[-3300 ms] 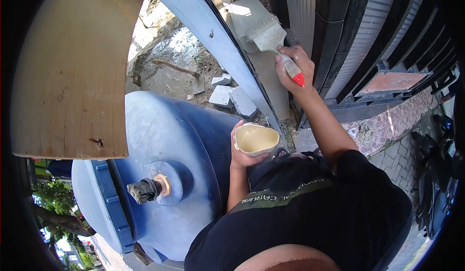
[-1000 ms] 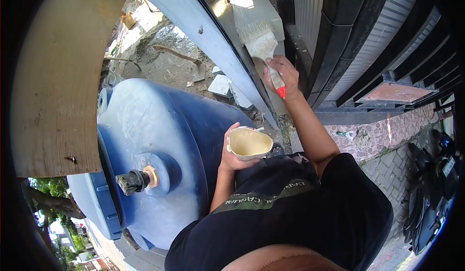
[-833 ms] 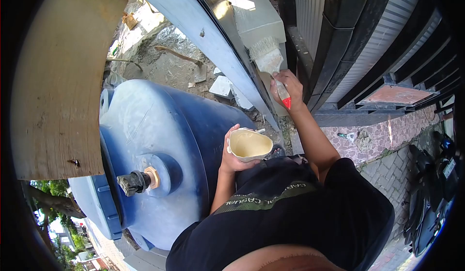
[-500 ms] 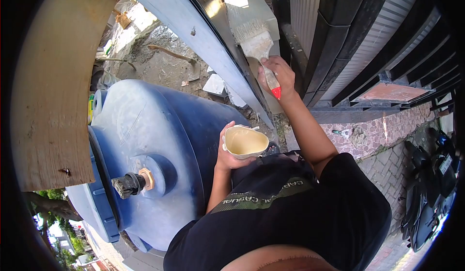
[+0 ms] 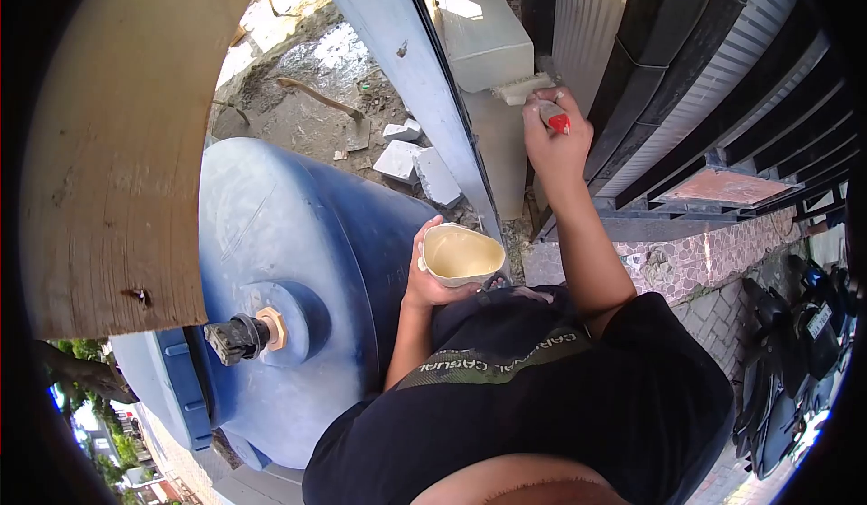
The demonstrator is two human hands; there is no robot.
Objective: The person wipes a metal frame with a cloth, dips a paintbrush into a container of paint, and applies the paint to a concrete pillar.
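Note:
Wrapped around a wide paintbrush with a red-tipped handle (image 5: 557, 121) is my right hand (image 5: 558, 139). The brush's pale bristles (image 5: 522, 89) lie against the upper part of a grey masonry pillar (image 5: 498, 139), just below its light capped block (image 5: 490, 49). In front of my chest, my left hand (image 5: 428, 279) grips a cut-open plastic container (image 5: 462, 254) from its left side and underneath. Cream-coloured paint shows inside the container, and its rim is smeared.
A large blue water tank (image 5: 289, 207) lies on the left beside a wooden board (image 5: 117, 162). A white beam (image 5: 397, 62) slants past the pillar. Black metal gate bars (image 5: 668, 71) stand at right. Broken blocks (image 5: 397, 162) and a hoe (image 5: 357, 130) lie behind; motorcycles (image 5: 795, 351) are at far right.
My right hand has moved right and slightly down, turning the brush from the block's upper face to the pillar below its edge. The left hand stays nearly in place with the container.

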